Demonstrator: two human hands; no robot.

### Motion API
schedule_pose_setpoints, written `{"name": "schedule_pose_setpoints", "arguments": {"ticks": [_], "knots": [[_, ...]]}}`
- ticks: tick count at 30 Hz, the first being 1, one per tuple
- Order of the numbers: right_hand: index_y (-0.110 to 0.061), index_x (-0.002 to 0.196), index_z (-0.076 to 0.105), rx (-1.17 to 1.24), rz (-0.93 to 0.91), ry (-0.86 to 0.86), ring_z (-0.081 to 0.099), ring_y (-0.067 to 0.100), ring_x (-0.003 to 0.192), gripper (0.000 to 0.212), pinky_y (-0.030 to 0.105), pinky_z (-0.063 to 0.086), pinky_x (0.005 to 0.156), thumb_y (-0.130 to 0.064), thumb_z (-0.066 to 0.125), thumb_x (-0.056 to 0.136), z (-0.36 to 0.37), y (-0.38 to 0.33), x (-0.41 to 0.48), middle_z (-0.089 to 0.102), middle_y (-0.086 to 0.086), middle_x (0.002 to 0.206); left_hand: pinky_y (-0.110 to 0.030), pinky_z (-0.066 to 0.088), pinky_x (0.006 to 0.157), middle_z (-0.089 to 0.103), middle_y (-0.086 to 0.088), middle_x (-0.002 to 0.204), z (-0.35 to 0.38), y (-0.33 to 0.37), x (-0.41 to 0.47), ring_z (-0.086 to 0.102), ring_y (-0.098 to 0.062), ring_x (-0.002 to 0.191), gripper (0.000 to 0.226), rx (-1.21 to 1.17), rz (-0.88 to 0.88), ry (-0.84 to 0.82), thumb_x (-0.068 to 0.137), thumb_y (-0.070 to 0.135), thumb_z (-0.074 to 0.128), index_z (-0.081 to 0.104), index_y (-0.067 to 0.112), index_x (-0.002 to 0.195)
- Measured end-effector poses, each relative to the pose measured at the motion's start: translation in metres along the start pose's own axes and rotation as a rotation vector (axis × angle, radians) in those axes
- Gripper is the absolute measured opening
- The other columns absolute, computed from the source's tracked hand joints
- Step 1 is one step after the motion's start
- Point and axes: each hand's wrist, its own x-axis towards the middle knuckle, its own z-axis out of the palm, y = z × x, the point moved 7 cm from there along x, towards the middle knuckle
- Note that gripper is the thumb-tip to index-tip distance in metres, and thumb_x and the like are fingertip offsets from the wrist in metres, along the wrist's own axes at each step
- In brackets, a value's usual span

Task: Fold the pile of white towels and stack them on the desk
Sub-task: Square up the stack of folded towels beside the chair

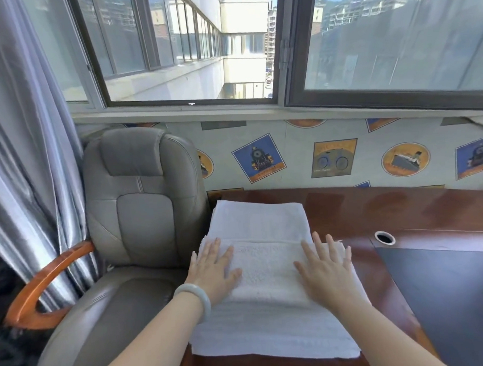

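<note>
towel (pixel 266 273) folded on desk (pixel 374 210) | left hand (pixel 215 269), right hand (pixel 325 270) flat atop | fingers (pixel 318 244) spread

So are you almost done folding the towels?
Partly. One folded towel lies flat at the back of the desk. The left hand and right hand press flat on a second towel, partly folded, in front of it. It needs finishing and stacking. No unfolded pile shows, so how many remain is unclear.

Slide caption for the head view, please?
Left hand and right hand press flat on a white towel on the desk, another folded towel behind, grey chair beside.
</note>
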Motion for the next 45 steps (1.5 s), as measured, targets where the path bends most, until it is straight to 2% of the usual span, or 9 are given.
{"name": "schedule_pose_setpoints", "arguments": {"ticks": [6,13,19,24,27,30,35,39,45], "knots": [[-0.032,0.154,0.0,0.081,0.022,-0.129,-0.013,0.024,0.15,0.064,0.059,0.006,0.118,-0.06,0.012,0.098,0.018,0.01,0.004,-0.004,-0.005,0.163,-0.054,-0.006,0.12,-0.027,0.009,0.161,0.022,-0.006,0.001,-0.028,-0.013,0.147,0.071,-0.094,-0.043,-0.093,0.098,0.066,0.02,-0.012,0.039,0.155],[-0.027,0.155,0.023,0.178,-0.102,0.036,-0.001,0.014,0.152,0.06,0.054,-0.005,0.118,-0.053,0.032,0.102,-0.028,-0.038,-0.014,0.008,-0.005,0.165,-0.054,-0.009,0.119,-0.011,0.004,0.165,-0.027,0.012,-0.012,-0.014,-0.017,0.151,0.061,0.006,0.027,-0.019,0.102,0.055,0.026,0.011,0.034,0.157],[-0.02,0.15,0.034,0.674,0.254,-0.049,0.04,0.029,0.137,0.057,0.046,0.032,0.109,-0.042,0.05,0.1,-0.012,0.054,-0.021,0.039,0.003,0.154,-0.038,0.022,0.12,0.018,0.0,0.163,-0.001,-0.055,-0.036,0.022,-0.024,0.149,0.068,-0.929,-0.345,-0.107,0.102,0.047,0.043,0.014,0.021,0.158],[-0.017,0.132,0.057,1.373,0.596,-0.361,0.066,0.028,0.104,0.057,0.043,0.051,0.095,-0.05,0.068,0.086,0.044,0.08,-0.058,0.069,0.007,0.12,-0.052,0.048,0.101,0.068,-0.013,0.123,0.056,-0.062,-0.053,0.063,-0.034,0.114,0.08,-1.436,-0.589,-0.278,0.075,0.072,0.066,0.06,0.016,0.131],[-0.008,0.123,0.061,1.449,0.684,-0.405,0.066,0.031,0.105,0.075,0.05,0.049,0.098,-0.057,0.076,0.069,0.055,0.082,-0.068,0.071,0.012,0.112,-0.048,0.05,0.098,0.071,-0.01,0.117,0.061,-0.053,-0.063,0.065,-0.032,0.109,0.1,-1.556,-0.579,-0.278,0.045,0.081,0.077,0.065,0.021,0.125],[-0.011,0.126,0.06,1.512,0.671,-0.47,0.066,0.032,0.108,0.077,0.054,0.049,0.098,-0.065,0.073,0.071,0.055,0.08,-0.074,0.072,0.013,0.114,-0.044,0.052,0.089,0.072,-0.007,0.116,0.055,-0.051,-0.074,0.064,-0.029,0.11,0.085,-1.603,-0.58,-0.299,0.056,0.08,0.072,0.068,0.023,0.12],[-0.019,0.139,0.052,1.567,0.68,-0.578,0.057,0.03,0.124,0.116,0.059,0.033,0.112,-0.078,0.083,0.043,0.078,0.088,-0.079,0.066,0.009,0.127,-0.048,0.03,0.116,0.065,-0.005,0.13,0.083,-0.072,-0.068,0.056,-0.026,0.125,0.108,-1.588,-0.606,-0.333,0.038,0.091,0.073,0.066,0.029,0.125],[-0.005,0.125,0.066,1.726,0.593,-0.639,0.061,0.035,0.118,0.114,0.05,0.038,0.109,-0.058,0.094,0.029,0.083,0.074,-0.066,0.066,0.019,0.123,-0.045,0.051,0.096,0.075,-0.011,0.1,0.076,-0.051,-0.068,0.07,-0.029,0.098,0.086,-1.648,-0.603,-0.387,0.052,0.084,0.071,0.075,0.013,0.098],[-0.016,0.137,0.056,1.837,0.737,-0.615,0.057,0.035,0.125,0.089,0.054,0.043,0.102,-0.076,0.064,0.071,0.097,0.074,-0.07,0.063,0.018,0.13,-0.047,0.049,0.101,0.072,-0.014,0.112,0.073,-0.042,-0.065,0.07,-0.03,0.103,0.085,-1.729,-0.564,-0.402,0.061,0.081,0.069,0.074,0.009,0.106]]}}
